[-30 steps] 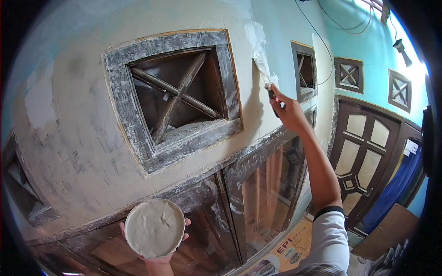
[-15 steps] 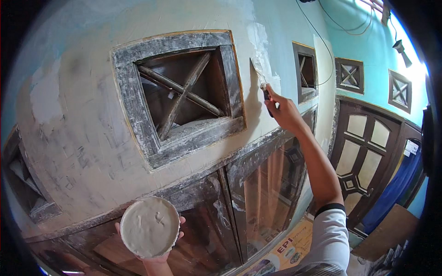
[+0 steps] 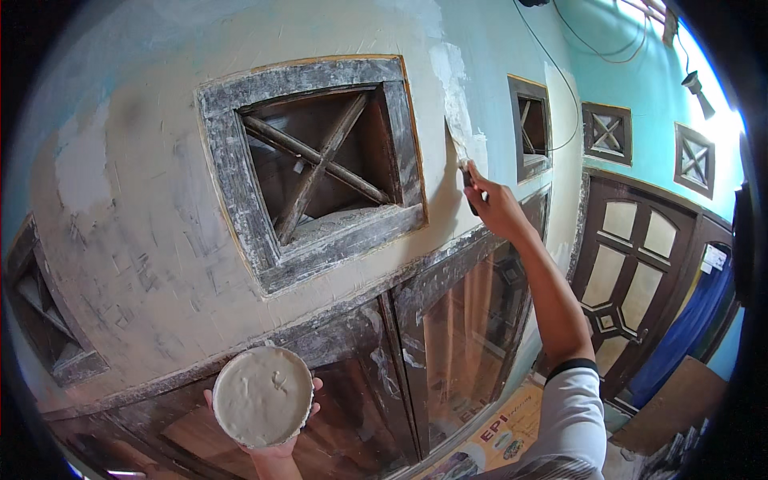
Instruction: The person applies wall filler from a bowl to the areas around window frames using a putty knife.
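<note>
A knife [image 3: 462,164] is held to the wall [image 3: 168,264] just right of the crossbarred vent [image 3: 322,158], its handle clamped in the fingers of the right hand [image 3: 498,208], while a tub [image 3: 310,406] of grey paste [image 3: 258,400] is supported below the vent by the left hand [image 3: 276,451], gripped from underneath with the fingers spread around its sides. A pale streak [image 3: 453,74] is seen on the wall to the right of the vent, above and beside the blade. The blade is shown nearly edge-on, so whether its full edge is pressed to the wall cannot be told. Ridges or gouges could be left in the streak if the blade were tipped onto one corner or pressed unevenly. The vent's wooden right side could be smeared if the blade were allowed to wander leftward, since the two are separated by only a narrow strip of wall. The tub is judged the likelier source of a spill: it is borne by one hand alone, its top is uncovered, and if that hand were tilted while attention was fixed on the knife, paste could be slopped onto the glass [image 3: 352,400] below the vent. A cable [image 3: 578,118], hung well right of the vent, could be snagged if the right hand were swung high and outward.
</note>
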The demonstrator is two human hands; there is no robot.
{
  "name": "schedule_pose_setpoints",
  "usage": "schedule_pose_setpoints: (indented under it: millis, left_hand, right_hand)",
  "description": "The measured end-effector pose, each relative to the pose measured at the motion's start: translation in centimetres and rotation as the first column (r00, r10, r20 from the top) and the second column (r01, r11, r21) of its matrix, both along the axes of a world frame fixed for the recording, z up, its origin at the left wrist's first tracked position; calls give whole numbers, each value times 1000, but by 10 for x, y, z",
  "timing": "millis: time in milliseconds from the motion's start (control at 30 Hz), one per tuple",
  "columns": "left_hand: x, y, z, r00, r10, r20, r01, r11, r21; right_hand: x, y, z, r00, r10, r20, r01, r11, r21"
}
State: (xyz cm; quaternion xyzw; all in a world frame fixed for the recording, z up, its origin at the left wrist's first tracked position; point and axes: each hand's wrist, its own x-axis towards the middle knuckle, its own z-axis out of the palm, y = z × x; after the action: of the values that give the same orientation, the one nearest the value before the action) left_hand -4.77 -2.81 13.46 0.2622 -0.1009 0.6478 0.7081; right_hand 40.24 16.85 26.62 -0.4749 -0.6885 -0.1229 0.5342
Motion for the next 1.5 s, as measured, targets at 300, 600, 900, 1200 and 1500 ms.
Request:
schedule_pose_setpoints:
  millis: [300, 600, 900, 1200, 1500]
  left_hand:
    - [14, 15, -2, 998, -67, -2, 67, 996, 59]
    - [9, 8, -4, 998, -34, 45, 38, 995, -90]
    - [22, 8, -4, 996, -80, 39, 83, 993, -80]
    - [4, -3, -32, 998, -68, 16, 69, 996, -60]
    - [16, 10, -80, 958, -234, -168, 228, 972, -54]
  right_hand:
    - [16, 3, 87, 999, -40, -25, 42, 996, 76]
    - [5, -27, -41, 999, -15, -42, 11, 997, -75]
    - [10, -3, 13, 997, -54, -63, 54, 999, -2]
    - [6, -52, -134, 961, 93, -259, -118, 989, -84]
    - [-91, -189, -155, 792, 568, -225, -610, 756, -237]
